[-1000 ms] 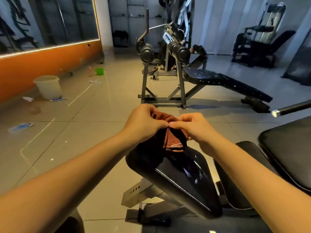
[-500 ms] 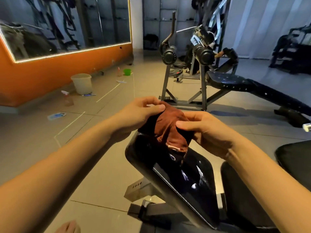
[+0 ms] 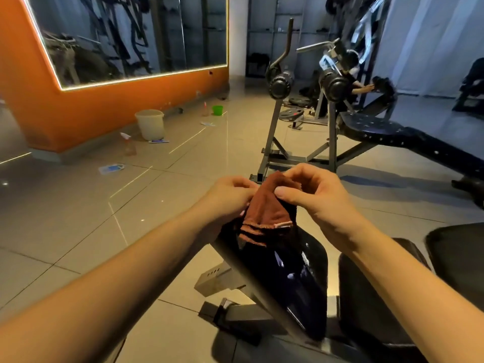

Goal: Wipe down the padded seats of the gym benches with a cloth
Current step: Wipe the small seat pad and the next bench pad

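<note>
Above a glossy black bench pad (image 3: 296, 279), a left hand (image 3: 230, 197) and right hand (image 3: 317, 197) pinch a bunched brown cloth (image 3: 267, 213), apparently folding it; next, it likely needs pressing flat onto the pad to wipe.

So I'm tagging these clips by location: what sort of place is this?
A gym, most likely: a padded bench with a rack, weight plates on the floor and a wall mirror.

cloth (image 3: 267, 208) drawn up, right hand (image 3: 314, 203) raised
</note>
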